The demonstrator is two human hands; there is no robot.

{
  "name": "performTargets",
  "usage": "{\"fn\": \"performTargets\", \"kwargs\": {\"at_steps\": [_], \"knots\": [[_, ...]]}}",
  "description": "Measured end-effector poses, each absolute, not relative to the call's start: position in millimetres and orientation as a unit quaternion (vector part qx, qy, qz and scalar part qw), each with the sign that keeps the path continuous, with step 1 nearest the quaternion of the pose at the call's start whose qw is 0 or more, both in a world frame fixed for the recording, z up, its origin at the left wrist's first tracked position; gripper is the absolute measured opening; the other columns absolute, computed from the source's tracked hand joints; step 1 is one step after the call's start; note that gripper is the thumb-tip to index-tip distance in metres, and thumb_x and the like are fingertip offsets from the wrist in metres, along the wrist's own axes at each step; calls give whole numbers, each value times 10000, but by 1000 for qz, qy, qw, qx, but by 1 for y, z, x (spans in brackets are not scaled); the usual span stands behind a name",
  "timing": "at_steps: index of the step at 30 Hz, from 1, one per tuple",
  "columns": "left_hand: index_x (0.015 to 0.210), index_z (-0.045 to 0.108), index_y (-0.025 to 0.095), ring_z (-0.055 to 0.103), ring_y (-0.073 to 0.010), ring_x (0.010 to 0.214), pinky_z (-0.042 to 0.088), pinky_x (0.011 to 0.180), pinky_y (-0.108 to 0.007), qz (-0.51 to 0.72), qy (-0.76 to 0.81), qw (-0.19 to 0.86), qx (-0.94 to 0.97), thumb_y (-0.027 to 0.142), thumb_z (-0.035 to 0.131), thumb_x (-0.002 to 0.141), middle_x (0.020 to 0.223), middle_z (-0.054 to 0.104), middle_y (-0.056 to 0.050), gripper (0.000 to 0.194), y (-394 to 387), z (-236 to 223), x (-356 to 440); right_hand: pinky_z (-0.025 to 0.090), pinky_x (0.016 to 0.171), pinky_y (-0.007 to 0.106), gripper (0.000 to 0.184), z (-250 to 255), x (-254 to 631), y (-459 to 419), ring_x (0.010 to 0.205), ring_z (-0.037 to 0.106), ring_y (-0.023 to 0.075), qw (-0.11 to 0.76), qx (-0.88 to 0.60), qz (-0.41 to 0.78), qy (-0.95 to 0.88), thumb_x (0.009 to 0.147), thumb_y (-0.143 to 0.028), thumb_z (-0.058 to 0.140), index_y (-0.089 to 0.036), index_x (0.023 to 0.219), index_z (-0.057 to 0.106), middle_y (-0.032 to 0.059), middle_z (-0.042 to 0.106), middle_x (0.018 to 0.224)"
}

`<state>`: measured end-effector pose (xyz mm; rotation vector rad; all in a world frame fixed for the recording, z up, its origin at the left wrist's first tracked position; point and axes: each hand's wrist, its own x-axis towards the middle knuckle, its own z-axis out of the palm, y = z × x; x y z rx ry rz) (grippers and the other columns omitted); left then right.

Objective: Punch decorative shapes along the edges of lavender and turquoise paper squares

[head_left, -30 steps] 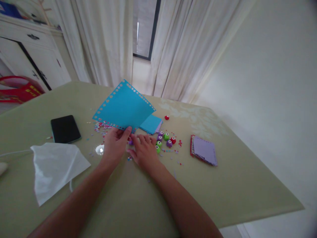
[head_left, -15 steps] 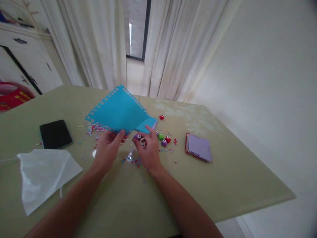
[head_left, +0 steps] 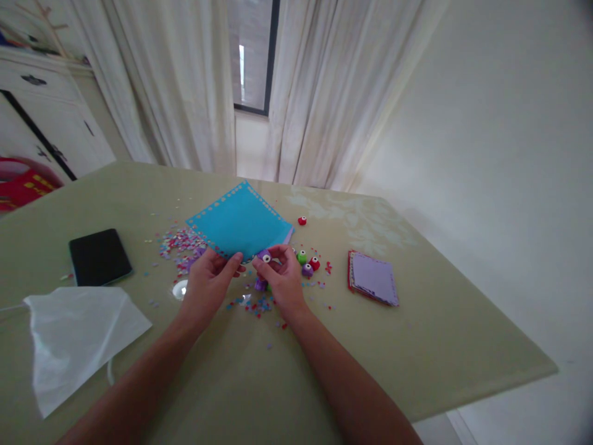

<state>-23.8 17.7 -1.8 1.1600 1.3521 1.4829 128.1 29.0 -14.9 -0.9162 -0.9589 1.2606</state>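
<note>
A blue sheet of paper (head_left: 243,219) with rows of small punched holes along its far edges is pinched at its near edge by my left hand (head_left: 209,278). My right hand (head_left: 282,277) is closed on a small purple craft punch (head_left: 264,255) with a white and dark button. This punch meets the paper's near right edge; whether paper sits in its slot I cannot tell. Under my right hand lies another purple punch (head_left: 260,284), partly hidden. Just right of that hand stand a green punch (head_left: 302,257), a red punch (head_left: 314,264) and a purple one (head_left: 307,270).
Punched confetti (head_left: 178,241) is scattered left of the paper and around both hands. A lone red punch (head_left: 302,220) lies farther back. To the right is a stack of coloured paper squares (head_left: 373,277). A black tablet (head_left: 99,256) and a white face mask (head_left: 83,337) lie left.
The blue paper has moved right and turned flatter, its folded-looking right part no longer distinct. My right hand has brought the purple punch up to the paper's edge.
</note>
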Motion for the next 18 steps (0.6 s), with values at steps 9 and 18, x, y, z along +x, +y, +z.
{"fn": "performTargets", "kwargs": {"at_steps": [9,18], "knots": [[829,664,241,747,-250,666,592,639,-358,574,546,412,450,573,860,735,701,775,-30,397,17,-1,-22,587,666,275,481,-16,131,30,731,696,146,612,-367,567,-410,695,-403,987,-244,998,649,-16,726,919],[817,669,228,757,-260,670,604,655,-370,570,549,409,455,670,886,690,691,778,-38,509,16,7,-23,582,681,281,488,-13,133,29,748,704,148,603,-375,567,-416,700,-408,988,-246,997,636,-18,703,952]]}}
